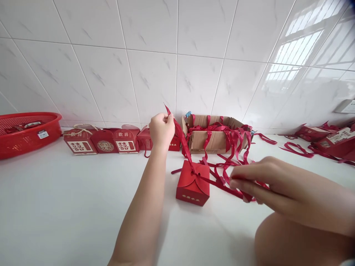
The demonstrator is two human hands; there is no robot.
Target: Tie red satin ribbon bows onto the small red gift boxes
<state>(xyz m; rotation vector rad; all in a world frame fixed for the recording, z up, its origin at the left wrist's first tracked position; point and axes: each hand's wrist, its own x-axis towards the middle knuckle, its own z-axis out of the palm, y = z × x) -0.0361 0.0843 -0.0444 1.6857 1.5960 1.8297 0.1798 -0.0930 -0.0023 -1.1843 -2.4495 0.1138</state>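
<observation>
Two hands hold a red ribbon [184, 142] that meets the top of a small red box [191, 195]. The left hand [162, 129] is raised, its thumb and fingertips pinching one length, with a short end poking up above them. From there the ribbon slants down to the holes in the lid. The right hand [263, 181] is lower and off to the box's right, fingers closed on the other length, which runs out sideways from the lid.

The box stands upright on a white counter [83, 207], between the hands, its lid flaps folded over and gold characters on its front. Neither hand touches it.

Just behind it is a cardboard carton [217, 143], with loose ribbons [235, 142] draped over its front and spilling onto the counter towards the right hand. A blue clip [188, 114] grips its left corner.

Left of the carton, a row of red cartons [105, 142] lines the tiled wall [152, 85], one with a cord handle. At far left is a red basket [51, 120] with a white label; at far right, more red packages [337, 144] lie near further ribbon strips.
</observation>
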